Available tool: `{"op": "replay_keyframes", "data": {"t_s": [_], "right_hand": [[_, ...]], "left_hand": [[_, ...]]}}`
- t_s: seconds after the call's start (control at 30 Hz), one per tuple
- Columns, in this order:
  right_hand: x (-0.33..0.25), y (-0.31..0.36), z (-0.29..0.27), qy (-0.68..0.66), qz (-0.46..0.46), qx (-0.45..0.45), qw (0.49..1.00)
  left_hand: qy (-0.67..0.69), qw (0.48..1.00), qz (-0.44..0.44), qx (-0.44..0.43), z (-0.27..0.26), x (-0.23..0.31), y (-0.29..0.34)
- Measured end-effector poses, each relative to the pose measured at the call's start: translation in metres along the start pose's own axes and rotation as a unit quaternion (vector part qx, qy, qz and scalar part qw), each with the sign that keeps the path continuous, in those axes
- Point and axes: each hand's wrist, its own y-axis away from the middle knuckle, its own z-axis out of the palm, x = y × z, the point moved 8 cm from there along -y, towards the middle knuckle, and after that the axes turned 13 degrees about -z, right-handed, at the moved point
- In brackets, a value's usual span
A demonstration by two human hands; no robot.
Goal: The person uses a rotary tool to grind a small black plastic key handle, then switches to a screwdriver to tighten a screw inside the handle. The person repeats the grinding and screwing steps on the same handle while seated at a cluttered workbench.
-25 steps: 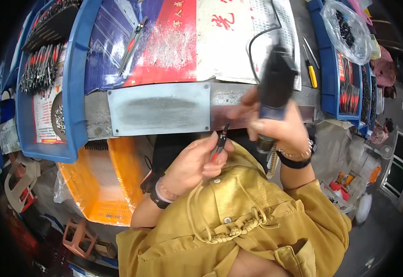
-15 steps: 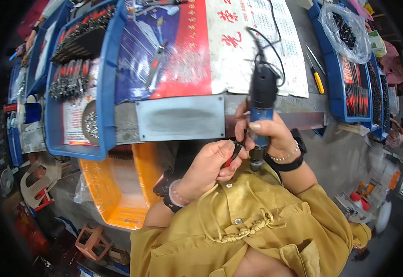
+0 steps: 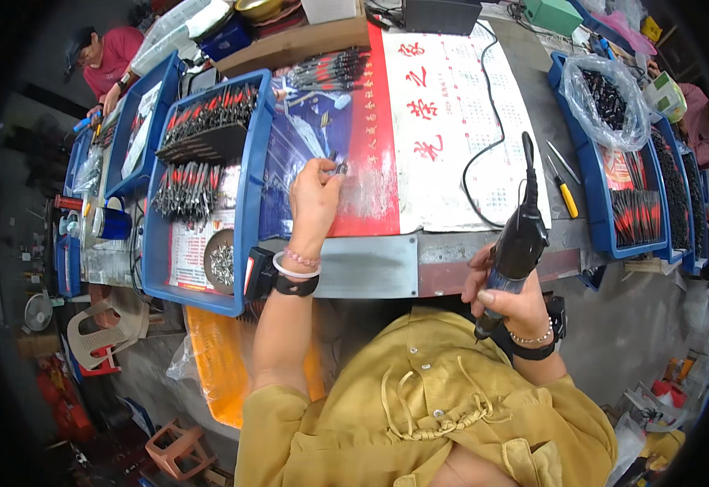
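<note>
I have the power driver [image 3: 521, 235] in the right hand [image 3: 513, 301], fingers wrapped round its bluish-grey lower part; its body is glossy black, tilted, the narrow nose pointing down. The left hand [image 3: 315, 195], farther out over the surface [image 3: 460, 247], has its fingertips at a small dark piece [image 3: 339, 168]; I can't tell whether they grip it. Left of that hand, a blue tray [image 3: 249, 195] holds black-and-red tools [image 3: 188, 192].

Bright, fairly even light on worktop [image 3: 526, 61]; white sheet [image 3: 443, 105] near washed out. Shirt [image 3: 403, 353] shows soft sheen. Left hand [image 3: 315, 199], right hand [image 3: 518, 302] mostly sharp. Periphery dim, soft; fisheye bends edges, corners black.
</note>
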Motion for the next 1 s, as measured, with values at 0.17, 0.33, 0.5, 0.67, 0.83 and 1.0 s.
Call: {"op": "replay_keyframes", "data": {"t_s": [0.17,0.33,0.5,0.67,0.83,1.0], "right_hand": [[-0.008,0.000,-0.012,-0.008,-0.005,0.007,1.000],[-0.005,-0.003,-0.026,-0.007,0.008,0.005,1.000],[-0.004,-0.010,-0.028,-0.010,0.009,0.003,1.000],[-0.008,-0.006,-0.032,-0.015,0.013,0.016,1.000],[-0.007,0.003,-0.046,-0.001,0.021,0.026,0.999],[0.001,0.009,-0.047,-0.017,0.023,0.045,0.999]], "left_hand": [[-0.155,0.959,0.093,0.217,-0.016,0.008,0.001],[-0.185,0.960,0.099,0.187,-0.019,0.012,-0.009],[-0.055,0.958,0.252,0.123,-0.006,0.060,-0.069],[-0.196,0.941,0.248,0.119,0.037,0.085,-0.151],[-0.272,0.929,0.226,0.110,0.051,0.073,-0.168],[-0.344,0.900,0.246,0.111,0.049,0.071,-0.158]]}}
